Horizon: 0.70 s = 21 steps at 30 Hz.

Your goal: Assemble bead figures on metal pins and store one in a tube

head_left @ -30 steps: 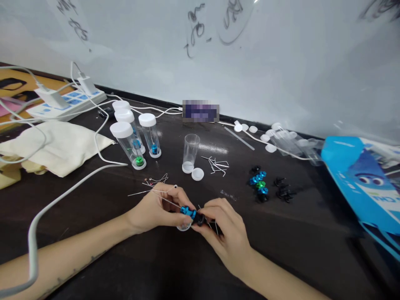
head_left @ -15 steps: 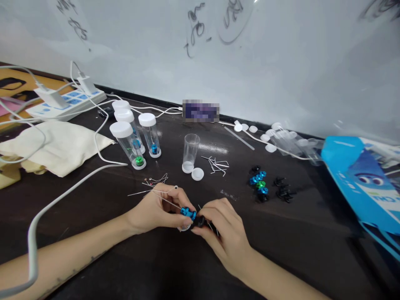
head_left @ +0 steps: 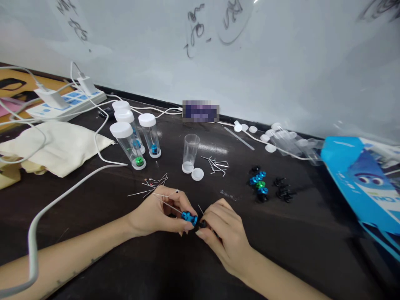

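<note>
Low in the middle, over the dark surface [head_left: 150, 271], we've got the right hand [head_left: 225, 228], fingers pinching a partly hidden black piece [head_left: 203, 224]. Just left, the left hand [head_left: 156, 214] has its fingers pinching the blue piece [head_left: 189, 217]. We'd call both light and stiff; the blue one, probably slick, wants gripping round its waist, clear of that bendable wire [head_left: 171, 206] at its end. It's shiny, stepped, tilted. Beyond, we spot loose wires [head_left: 151, 184], then a clear tube [head_left: 191, 149].
</note>
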Tool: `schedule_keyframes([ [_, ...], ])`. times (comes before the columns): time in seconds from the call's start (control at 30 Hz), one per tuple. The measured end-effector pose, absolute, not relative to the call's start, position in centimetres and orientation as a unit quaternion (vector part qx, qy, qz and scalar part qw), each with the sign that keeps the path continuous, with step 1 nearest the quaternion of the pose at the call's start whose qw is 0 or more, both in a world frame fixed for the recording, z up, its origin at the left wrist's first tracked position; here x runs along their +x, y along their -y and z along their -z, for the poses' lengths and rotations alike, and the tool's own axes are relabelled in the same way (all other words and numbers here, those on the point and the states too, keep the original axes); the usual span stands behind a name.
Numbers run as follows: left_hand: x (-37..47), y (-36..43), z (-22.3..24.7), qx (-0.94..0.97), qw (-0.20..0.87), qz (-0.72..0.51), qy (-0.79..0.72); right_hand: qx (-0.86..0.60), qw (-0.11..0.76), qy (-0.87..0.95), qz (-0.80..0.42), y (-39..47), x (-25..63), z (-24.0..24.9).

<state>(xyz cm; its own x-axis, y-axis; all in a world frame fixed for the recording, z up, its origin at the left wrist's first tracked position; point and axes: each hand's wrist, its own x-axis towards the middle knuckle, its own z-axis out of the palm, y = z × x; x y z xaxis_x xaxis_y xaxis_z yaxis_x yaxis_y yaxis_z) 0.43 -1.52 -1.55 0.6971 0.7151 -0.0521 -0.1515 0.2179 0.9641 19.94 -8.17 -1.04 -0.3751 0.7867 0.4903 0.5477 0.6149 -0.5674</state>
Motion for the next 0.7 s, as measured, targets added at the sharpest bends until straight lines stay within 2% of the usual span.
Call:
schedule_keyframes([
  [0.17,0.41,1.42,1.51,0.541,0.739,-0.307,-0.259,-0.433,0.382,0.805,-0.134,8.2,19.99,1.18],
  [0.4,0.45,1.7,1.48,0.552,0.74,-0.293,-0.25,-0.405,0.371,0.818,-0.173,7.99,19.89,1.21],
  [0.7,0.4,1.53,1.66,0.536,0.748,-0.302,-0.248,-0.418,0.375,0.817,-0.132,8.09,19.73,0.97],
])
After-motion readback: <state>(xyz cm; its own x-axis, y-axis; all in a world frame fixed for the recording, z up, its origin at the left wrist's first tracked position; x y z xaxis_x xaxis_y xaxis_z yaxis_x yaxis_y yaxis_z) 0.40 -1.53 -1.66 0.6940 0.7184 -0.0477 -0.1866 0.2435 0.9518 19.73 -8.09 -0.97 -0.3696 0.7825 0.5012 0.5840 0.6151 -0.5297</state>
